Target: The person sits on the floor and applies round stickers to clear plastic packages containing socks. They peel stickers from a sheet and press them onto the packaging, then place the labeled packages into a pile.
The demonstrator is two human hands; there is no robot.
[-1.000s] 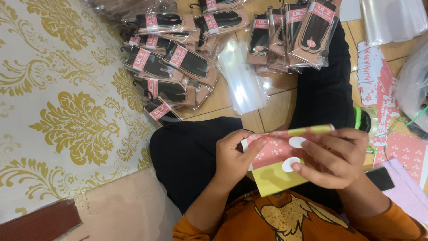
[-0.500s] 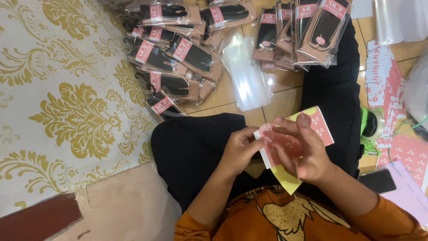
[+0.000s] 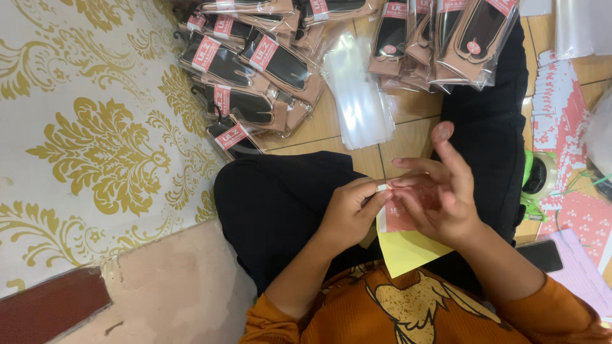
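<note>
The right hand cups a red-and-white printed card over the lap, fingers curled behind it and the index finger lifted. The left hand pinches the card's upper left corner between thumb and fingertips. A yellow sheet hangs beneath the card. On the wooden floor, packaged dark socks are heaped toward the far edge, clear plastic sleeves lie beside them, and a stack of red printed cards sits at the right edge.
</note>
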